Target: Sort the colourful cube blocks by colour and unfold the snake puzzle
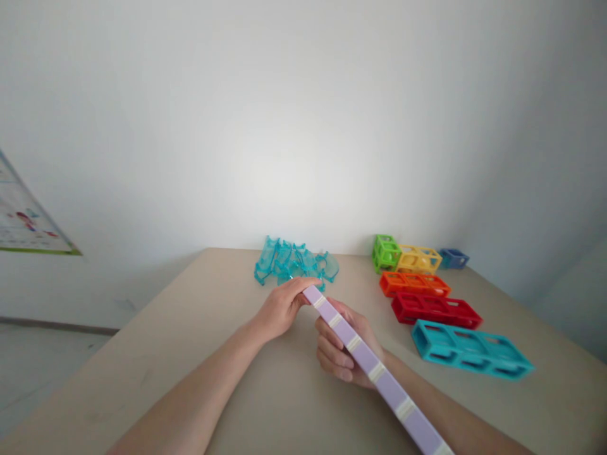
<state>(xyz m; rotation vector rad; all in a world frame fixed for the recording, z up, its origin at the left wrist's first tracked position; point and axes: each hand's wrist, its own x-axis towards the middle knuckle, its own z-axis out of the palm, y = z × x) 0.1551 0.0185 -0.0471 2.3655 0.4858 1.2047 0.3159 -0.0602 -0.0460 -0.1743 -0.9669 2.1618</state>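
A long lilac bar (374, 370) with white bands runs from the table's middle down to the lower right edge of the picture. My left hand (282, 306) pinches its far end with fingers closed. My right hand (344, 347) is wrapped around the bar from below, a little nearer to me. Just beyond the bar's tip lies a heap of clear teal plastic pieces (294, 262).
On the beige table (190, 335), at right, lie open frame blocks: a green cube (386, 251), yellow (420, 258), small blue (453, 257), orange (414, 284), red (435, 309) and a long teal one (469, 349). A poster (23, 221) hangs on the left wall.
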